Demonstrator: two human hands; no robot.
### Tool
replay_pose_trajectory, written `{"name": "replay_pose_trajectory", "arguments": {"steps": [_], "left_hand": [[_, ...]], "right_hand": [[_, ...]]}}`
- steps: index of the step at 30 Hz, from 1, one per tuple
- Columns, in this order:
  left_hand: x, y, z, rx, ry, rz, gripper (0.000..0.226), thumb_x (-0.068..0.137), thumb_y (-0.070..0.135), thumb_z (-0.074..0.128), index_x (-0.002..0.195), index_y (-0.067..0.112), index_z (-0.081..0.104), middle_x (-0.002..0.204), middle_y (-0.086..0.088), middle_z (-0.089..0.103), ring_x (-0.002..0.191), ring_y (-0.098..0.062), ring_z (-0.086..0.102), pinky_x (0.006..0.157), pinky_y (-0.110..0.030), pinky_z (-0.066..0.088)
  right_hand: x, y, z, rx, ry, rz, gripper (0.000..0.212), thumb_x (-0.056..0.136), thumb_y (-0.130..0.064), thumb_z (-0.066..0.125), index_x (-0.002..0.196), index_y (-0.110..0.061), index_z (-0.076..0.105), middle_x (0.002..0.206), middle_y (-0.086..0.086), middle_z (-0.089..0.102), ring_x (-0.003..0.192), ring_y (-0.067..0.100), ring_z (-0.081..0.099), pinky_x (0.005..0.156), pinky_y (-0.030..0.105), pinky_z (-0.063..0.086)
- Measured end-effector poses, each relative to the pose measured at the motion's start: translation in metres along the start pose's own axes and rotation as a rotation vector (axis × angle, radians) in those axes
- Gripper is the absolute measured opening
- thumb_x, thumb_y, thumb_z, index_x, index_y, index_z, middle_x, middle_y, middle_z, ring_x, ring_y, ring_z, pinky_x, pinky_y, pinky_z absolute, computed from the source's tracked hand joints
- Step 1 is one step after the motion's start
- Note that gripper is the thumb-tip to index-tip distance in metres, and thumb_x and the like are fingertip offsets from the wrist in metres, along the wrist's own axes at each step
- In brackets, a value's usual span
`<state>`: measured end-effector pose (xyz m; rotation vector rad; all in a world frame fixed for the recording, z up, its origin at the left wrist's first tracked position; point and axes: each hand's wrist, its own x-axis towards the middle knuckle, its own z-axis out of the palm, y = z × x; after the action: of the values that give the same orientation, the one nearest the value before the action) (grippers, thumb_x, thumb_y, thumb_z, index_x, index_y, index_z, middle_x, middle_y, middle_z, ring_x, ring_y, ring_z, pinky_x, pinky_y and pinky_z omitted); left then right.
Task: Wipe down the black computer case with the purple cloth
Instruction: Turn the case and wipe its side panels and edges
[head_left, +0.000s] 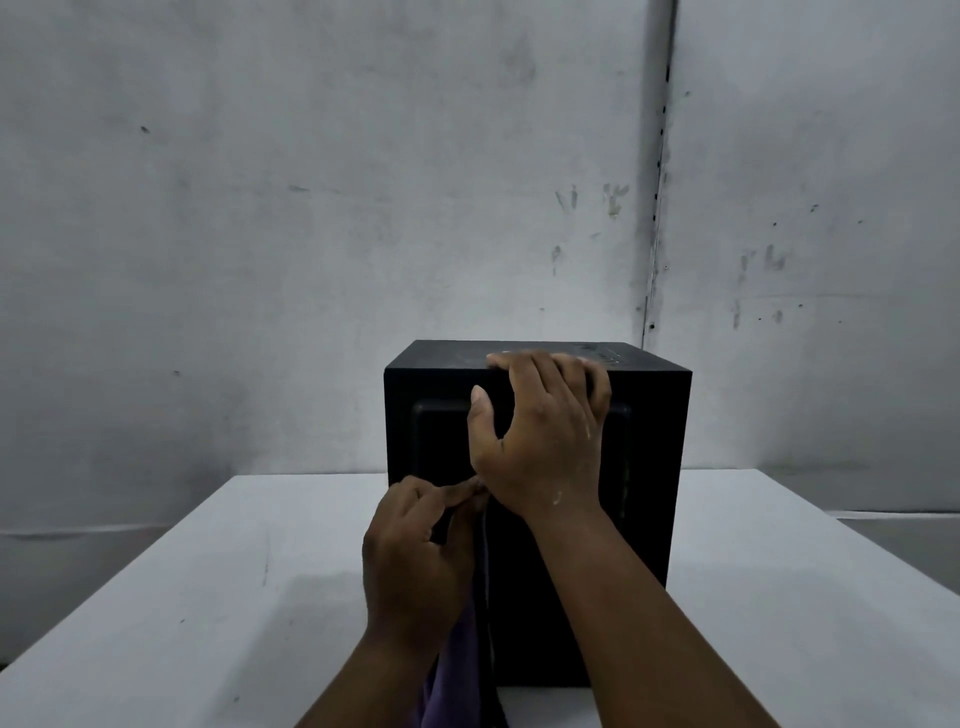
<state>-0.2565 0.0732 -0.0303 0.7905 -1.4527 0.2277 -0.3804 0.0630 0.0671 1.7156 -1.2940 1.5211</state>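
One case (535, 467), one cloth (457, 670), two hands (540, 441) (415, 551).

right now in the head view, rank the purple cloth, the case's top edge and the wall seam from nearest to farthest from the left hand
1. purple cloth: in the left hand, hanging below it.
2. top edge of the black computer case: above, where the right hand rests.
3. wall seam: far behind, upper right.

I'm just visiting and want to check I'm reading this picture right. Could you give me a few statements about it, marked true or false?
1. The right hand rests on the case's top front edge. True.
2. The left hand is empty. False: it pinches the cloth, which hangs down below it.
3. The case stands on a white table. True.
4. The cloth is spread over the top of the case. False: it hangs at the case's front.
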Motion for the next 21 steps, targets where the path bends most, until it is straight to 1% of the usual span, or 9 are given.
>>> {"name": "replay_pose_trajectory", "arguments": {"steps": [5,10,16,18,21], "left_hand": [[0.002,-0.004,-0.002,0.048,-0.012,0.049,0.024,0.095,0.033,0.066,0.098,0.014,0.081,0.077,0.004,0.061,0.069,-0.014,0.056,0.056,-0.034,0.05],[-0.008,-0.004,-0.002,-0.001,-0.023,0.015,0.022,0.095,0.034,0.067,0.104,0.02,0.081,0.079,0.008,0.059,0.068,-0.013,0.059,0.056,-0.033,0.05],[-0.009,-0.01,-0.005,0.041,-0.067,0.078,0.023,0.095,0.035,0.066,0.105,0.02,0.081,0.08,0.006,0.063,0.072,-0.013,0.059,0.058,-0.034,0.052],[-0.01,-0.01,-0.004,0.033,-0.055,0.055,0.022,0.095,0.035,0.068,0.105,0.021,0.081,0.081,0.007,0.063,0.072,-0.013,0.06,0.059,-0.033,0.053],[-0.016,-0.01,-0.002,-0.015,-0.039,-0.003,0.018,0.094,0.033,0.072,0.106,0.022,0.081,0.082,0.008,0.063,0.071,-0.013,0.062,0.058,-0.036,0.053]], "right_hand": [[-0.001,0.001,0.0,-0.003,0.004,0.003,0.033,0.09,-0.041,0.061,0.116,-0.024,0.068,0.111,-0.01,0.068,0.119,0.018,0.054,0.116,0.043,0.027],[0.0,0.0,-0.001,0.001,0.0,0.006,0.033,0.09,-0.041,0.06,0.116,-0.023,0.068,0.111,-0.01,0.069,0.119,0.018,0.055,0.115,0.044,0.029],[-0.001,0.0,-0.001,-0.003,-0.003,0.006,0.033,0.089,-0.042,0.06,0.116,-0.024,0.068,0.111,-0.01,0.069,0.119,0.018,0.055,0.116,0.043,0.028],[-0.001,0.0,0.0,-0.005,-0.004,0.003,0.033,0.089,-0.041,0.06,0.116,-0.024,0.068,0.112,-0.011,0.068,0.119,0.018,0.055,0.116,0.042,0.027],[-0.001,0.0,0.0,-0.003,-0.001,0.001,0.033,0.089,-0.041,0.061,0.116,-0.024,0.068,0.112,-0.011,0.068,0.119,0.018,0.055,0.116,0.042,0.027]]}}
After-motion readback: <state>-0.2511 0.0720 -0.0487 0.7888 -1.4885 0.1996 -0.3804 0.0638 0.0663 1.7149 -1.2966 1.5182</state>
